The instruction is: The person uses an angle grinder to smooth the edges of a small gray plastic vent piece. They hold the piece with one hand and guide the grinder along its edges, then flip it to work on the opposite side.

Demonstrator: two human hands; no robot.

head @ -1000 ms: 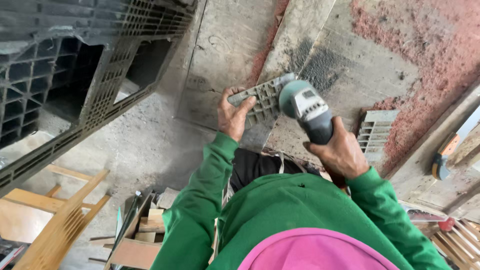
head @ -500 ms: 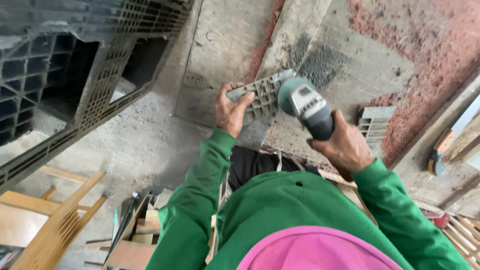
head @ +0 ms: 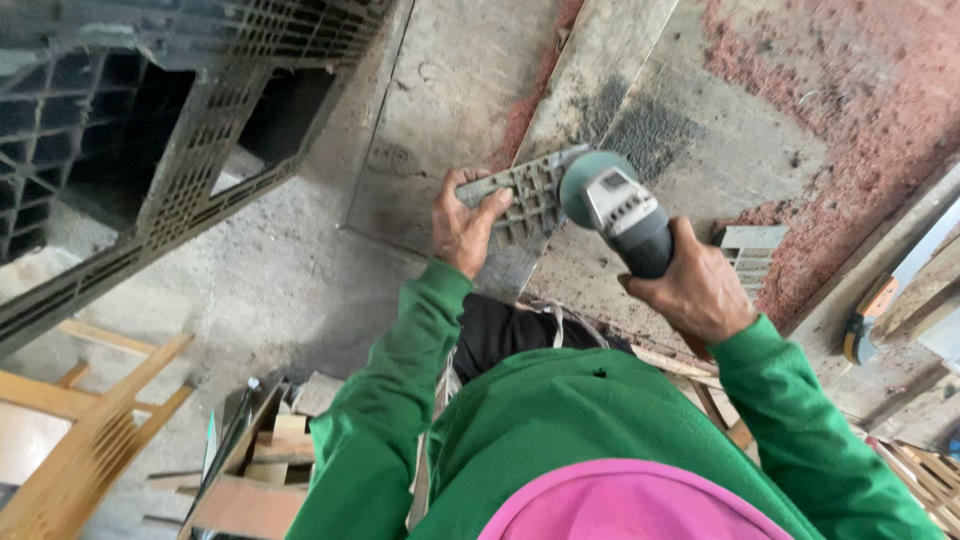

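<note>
Dusty grey concrete floor [head: 300,290] lies below. Left hand [head: 462,225] pinches a grey gridded plastic piece [head: 520,195] against the sloping board; right hand [head: 695,290] wraps the green-headed power grinder [head: 615,208], seemingly touching it.

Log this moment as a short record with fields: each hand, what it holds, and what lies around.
left hand: grips one end of a grey gridded piece, held up in front of the body
right hand: wrapped round the dark body of a grinder
contact: grinder head sits at the piece's right end
second piece: similar grey gridded part, lying on the floor to the right
left of view: black crate; wooden frame below it
floor: dusty concrete, reddish dust at right
</note>
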